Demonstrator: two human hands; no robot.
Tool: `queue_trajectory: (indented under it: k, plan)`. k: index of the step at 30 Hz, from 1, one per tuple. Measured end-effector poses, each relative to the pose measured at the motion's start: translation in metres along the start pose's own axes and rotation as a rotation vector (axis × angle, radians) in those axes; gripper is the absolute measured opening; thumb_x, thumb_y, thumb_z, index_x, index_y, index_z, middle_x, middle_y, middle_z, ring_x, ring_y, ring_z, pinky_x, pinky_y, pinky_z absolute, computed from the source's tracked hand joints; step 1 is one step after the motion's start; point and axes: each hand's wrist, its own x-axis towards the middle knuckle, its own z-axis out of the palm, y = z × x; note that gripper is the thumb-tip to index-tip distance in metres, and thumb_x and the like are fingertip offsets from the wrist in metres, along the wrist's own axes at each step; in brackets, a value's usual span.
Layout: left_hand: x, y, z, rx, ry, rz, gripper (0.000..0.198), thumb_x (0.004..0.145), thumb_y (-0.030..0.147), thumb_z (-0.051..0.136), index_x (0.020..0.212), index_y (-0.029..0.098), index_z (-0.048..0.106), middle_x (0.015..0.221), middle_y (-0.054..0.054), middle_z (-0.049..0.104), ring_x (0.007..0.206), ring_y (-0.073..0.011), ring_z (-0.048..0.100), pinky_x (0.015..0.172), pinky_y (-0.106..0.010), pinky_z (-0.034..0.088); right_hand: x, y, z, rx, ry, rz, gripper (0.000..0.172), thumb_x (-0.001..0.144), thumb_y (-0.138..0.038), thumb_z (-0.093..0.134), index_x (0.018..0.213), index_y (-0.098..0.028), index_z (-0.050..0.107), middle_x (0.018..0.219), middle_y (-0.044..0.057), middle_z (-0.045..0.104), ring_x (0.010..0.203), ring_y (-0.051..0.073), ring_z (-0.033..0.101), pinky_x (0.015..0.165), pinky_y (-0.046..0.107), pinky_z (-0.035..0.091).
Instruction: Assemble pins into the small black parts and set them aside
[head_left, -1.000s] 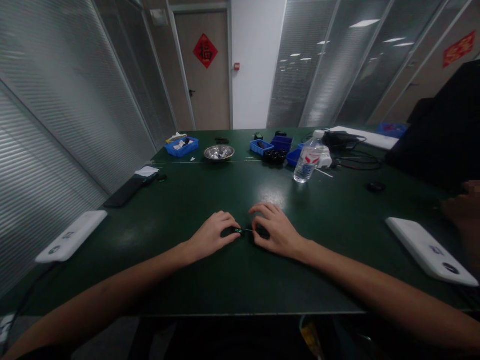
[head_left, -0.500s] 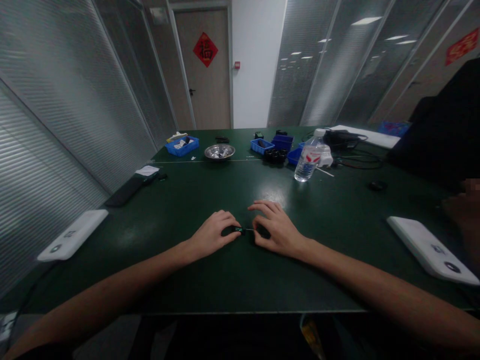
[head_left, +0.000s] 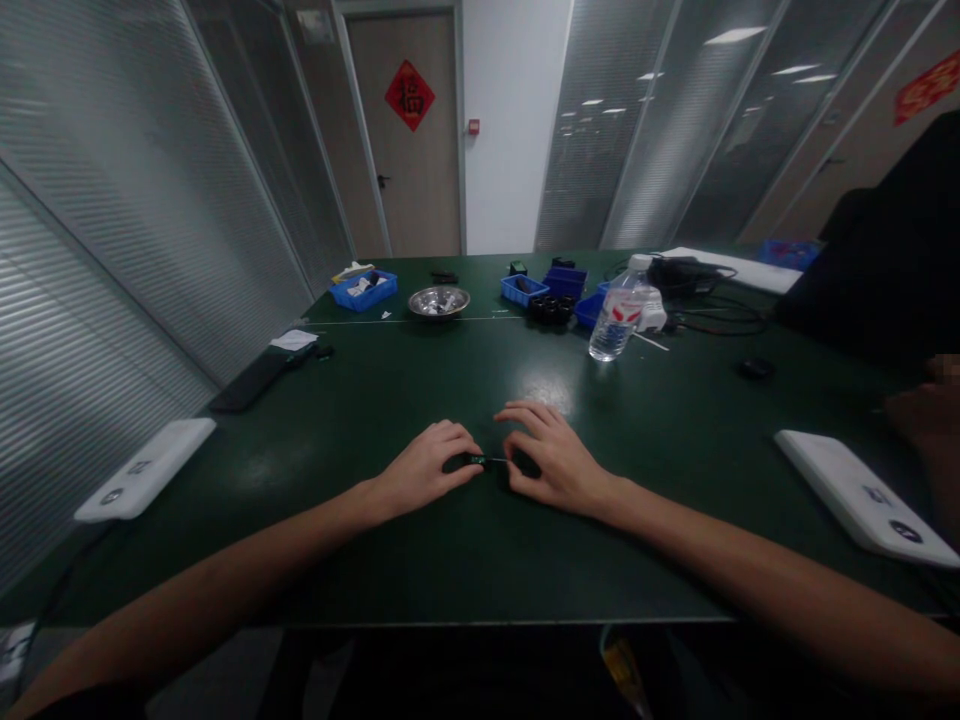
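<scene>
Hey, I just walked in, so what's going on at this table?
A person has both bare hands close together over a dark green table. The left hand pinches a small dark piece, and the right hand pinches a thin pale rod that reaches toward it. Both are too small to identify. Farther back are a metal bowl and a clear bottle. Another person is partly visible at the right edge.

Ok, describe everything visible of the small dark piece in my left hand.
The small dark piece shows green marks; its material is unclear. Your left hand pinches it between thumb and fingers, close to the green table. A thin, pale shaft reaches from its right end to your right hand; whether it's attached I can't tell.
</scene>
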Motion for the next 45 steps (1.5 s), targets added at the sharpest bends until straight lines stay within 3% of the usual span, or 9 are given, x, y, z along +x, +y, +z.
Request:
queue_trajectory:
  k: [20,29,39,45]
  plan:
    - [0.001,0.008,-0.006,-0.037,-0.054,0.074,0.024,0.102,0.032,0.056,0.119,0.02,0.068,0.109,-0.008,0.067,0.105,-0.0219,0.06,0.094,-0.037,0.047,0.001,-0.002,-0.003,0.029,0.025,-0.094,0.009,0.088,-0.023,0.063,0.096,-0.02,0.065,0.133,0.011,0.06,0.134,0.032,0.047,0.106,0.052,0.043]
    - [-0.002,0.005,-0.005,-0.112,-0.043,0.118,0.027,0.104,0.032,0.053,0.123,0.018,0.067,0.114,-0.01,0.066,0.107,-0.0212,0.06,0.095,-0.037,0.049,-0.001,-0.007,-0.002,0.113,0.039,-0.057,0.009,0.088,-0.022,0.063,0.097,-0.021,0.063,0.13,0.011,0.061,0.129,0.029,0.05,0.105,0.05,0.044]
    - [-0.002,0.007,-0.002,0.058,-0.066,0.162,0.028,0.103,0.032,0.052,0.12,0.018,0.069,0.108,-0.01,0.067,0.101,-0.0229,0.06,0.09,-0.038,0.048,0.001,-0.011,0.0,0.052,-0.015,-0.113,0.009,0.09,-0.024,0.06,0.098,-0.02,0.063,0.13,0.011,0.06,0.129,0.03,0.05,0.103,0.049,0.045]
    - [-0.005,0.003,-0.002,-0.018,-0.051,0.162,0.036,0.105,0.032,0.049,0.136,0.018,0.062,0.113,-0.011,0.065,0.104,-0.0216,0.06,0.091,-0.037,0.05,0.0,-0.012,0.0,0.136,0.01,-0.045,0.008,0.088,-0.02,0.061,0.096,-0.02,0.06,0.124,0.011,0.062,0.118,0.026,0.056,0.098,0.043,0.047]
